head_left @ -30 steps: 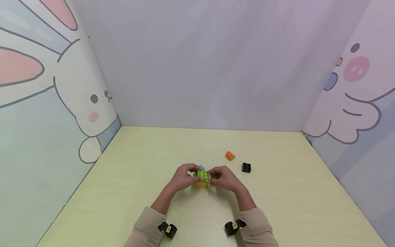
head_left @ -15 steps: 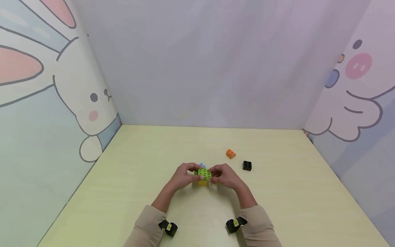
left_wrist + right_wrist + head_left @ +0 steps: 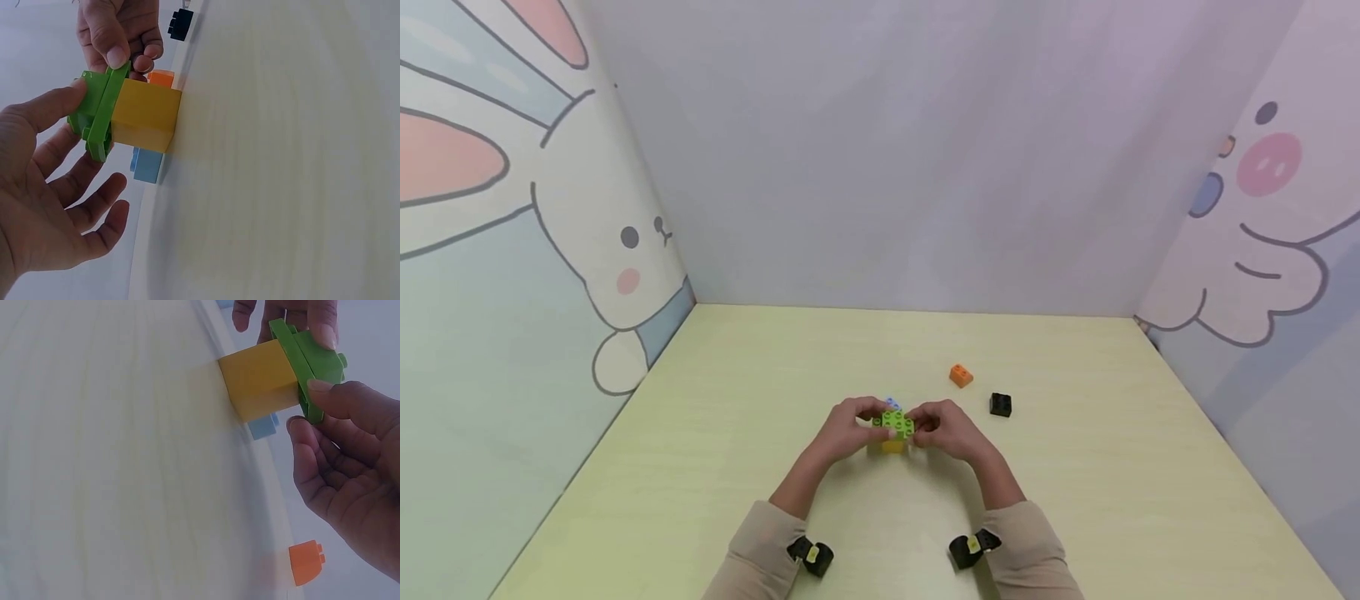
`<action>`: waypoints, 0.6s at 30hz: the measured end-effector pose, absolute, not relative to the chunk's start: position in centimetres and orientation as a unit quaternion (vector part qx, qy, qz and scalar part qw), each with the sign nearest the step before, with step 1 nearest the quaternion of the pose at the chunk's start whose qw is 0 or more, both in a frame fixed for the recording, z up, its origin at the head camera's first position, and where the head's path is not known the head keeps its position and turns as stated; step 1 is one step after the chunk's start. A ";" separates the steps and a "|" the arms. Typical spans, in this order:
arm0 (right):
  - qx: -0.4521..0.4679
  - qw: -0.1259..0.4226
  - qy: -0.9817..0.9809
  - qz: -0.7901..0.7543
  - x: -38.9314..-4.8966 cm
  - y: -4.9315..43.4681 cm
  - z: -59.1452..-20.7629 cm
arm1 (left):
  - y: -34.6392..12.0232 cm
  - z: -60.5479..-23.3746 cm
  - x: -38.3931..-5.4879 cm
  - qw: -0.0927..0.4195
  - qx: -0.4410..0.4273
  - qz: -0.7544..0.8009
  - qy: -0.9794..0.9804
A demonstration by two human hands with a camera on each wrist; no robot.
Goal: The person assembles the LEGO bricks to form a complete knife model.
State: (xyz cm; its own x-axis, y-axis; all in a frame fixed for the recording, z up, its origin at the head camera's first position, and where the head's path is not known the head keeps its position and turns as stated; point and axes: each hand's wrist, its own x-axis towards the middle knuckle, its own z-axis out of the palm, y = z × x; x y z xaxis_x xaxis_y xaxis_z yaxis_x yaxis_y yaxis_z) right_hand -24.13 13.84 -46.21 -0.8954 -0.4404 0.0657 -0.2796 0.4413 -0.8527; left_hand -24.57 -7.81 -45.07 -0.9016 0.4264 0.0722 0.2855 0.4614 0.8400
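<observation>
- Left hand point(image 3: 844, 430) and right hand point(image 3: 949, 431) pinch two green blocks point(image 3: 94, 103)!
- One yellow block point(image 3: 145, 117) beneath, one blue block point(image 3: 892, 403) just beyond
- Right of the grip: one orange block point(image 3: 961, 376), one black block point(image 3: 1001, 405)

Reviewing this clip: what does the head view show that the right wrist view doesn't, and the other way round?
Only head: the black brick, the wall's rabbit face and pig snout, and both sleeves.

Only right wrist: the palm side of the right hand, with its thumb plainly against the green piece's edge.

Both: the green piece above the yellow brick, the blue brick, the orange brick, and at least part of each hand.
</observation>
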 end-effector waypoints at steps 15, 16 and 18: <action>-0.199 0.087 0.842 -0.494 -23.4 13.7 -46.8 | -8.3 -45.7 -24.4 0.082 0.221 0.501 0.833; -0.198 0.085 0.843 -0.494 -23.5 13.7 -46.7 | -8.4 -45.7 -24.5 0.081 0.217 0.506 0.831; -0.194 0.083 0.845 -0.491 -23.6 13.7 -46.6 | -8.4 -45.7 -24.7 0.080 0.209 0.516 0.827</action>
